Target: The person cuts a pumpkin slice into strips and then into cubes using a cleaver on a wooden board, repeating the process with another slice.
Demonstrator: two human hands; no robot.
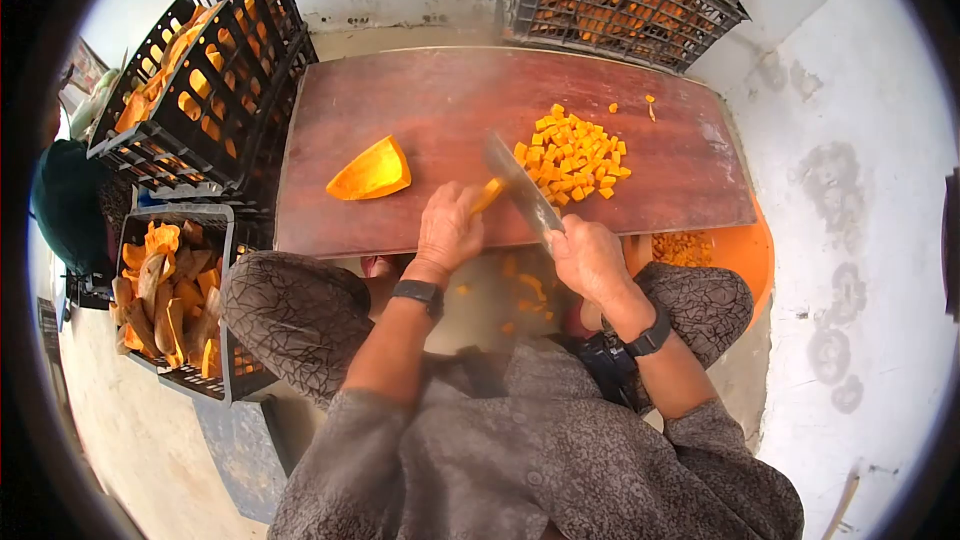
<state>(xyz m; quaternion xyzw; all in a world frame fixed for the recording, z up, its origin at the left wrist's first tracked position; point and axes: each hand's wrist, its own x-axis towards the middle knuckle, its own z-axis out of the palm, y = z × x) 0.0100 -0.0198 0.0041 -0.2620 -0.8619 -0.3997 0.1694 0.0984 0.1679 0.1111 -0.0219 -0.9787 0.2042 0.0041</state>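
Observation:
My left hand [450, 225] is closed around a strip of pumpkin [487, 196] at the near edge of the reddish-brown table. In my right hand [592, 255] is the handle of a broad-bladed kitchen knife [522, 180], its blade slanting up and left beside the strip. A heap of pumpkin cubes [575, 155] lies just right of the blade. To the left rests a larger pumpkin wedge [372, 172], cut face up. My fingers hide part of the strip and most of the knife handle.
The low table [420, 90] spans the space before my knees. Black crates of pumpkin pieces stand at left [225, 90], lower left [225, 280] and back right [620, 10]. An orange tub [762, 250] with small cubes sits under the right edge. Scraps [530, 285] lie on the floor.

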